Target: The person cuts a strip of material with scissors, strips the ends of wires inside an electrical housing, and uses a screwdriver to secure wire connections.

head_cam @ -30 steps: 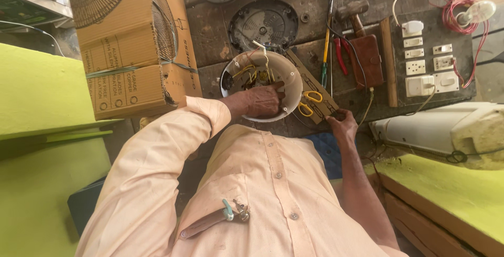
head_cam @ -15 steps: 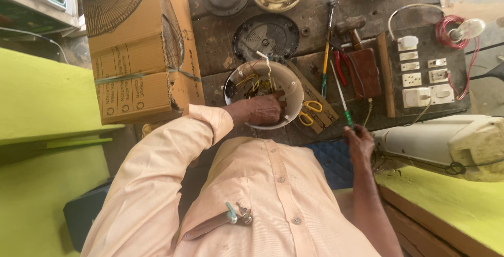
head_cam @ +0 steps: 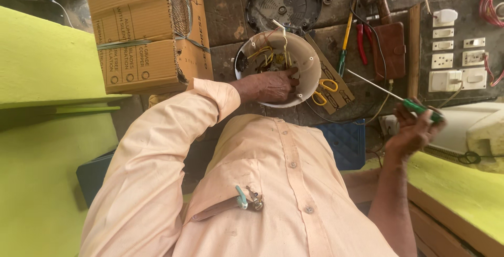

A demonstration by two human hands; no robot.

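Observation:
My left hand (head_cam: 270, 86) reaches into a white round fan housing (head_cam: 310, 76) on the workbench, and its fingers rest among yellow and red wires (head_cam: 270, 55) inside. Off to the right, above the bench edge, my right hand (head_cam: 412, 131) grips a green-handled screwdriver (head_cam: 420, 107) whose thin shaft points up-left towards the housing. Yellow-handled scissors (head_cam: 323, 92) lie just right of the housing. My own shirt front fills the lower middle of the view, with a pen clipped at its pocket (head_cam: 244, 199).
A cardboard box (head_cam: 147, 31) stands left of the housing. Behind it lies a round fan motor plate (head_cam: 286, 2). Red pliers (head_cam: 362, 42), a hammer (head_cam: 380, 0), a brown pouch (head_cam: 391, 50) and a switch board (head_cam: 457, 52) sit to the right. A white appliance body (head_cam: 478, 126) lies on a green ledge.
My right hand left the spot by the scissors and moved right and outward, now holding the green screwdriver. My left hand stayed in the housing.

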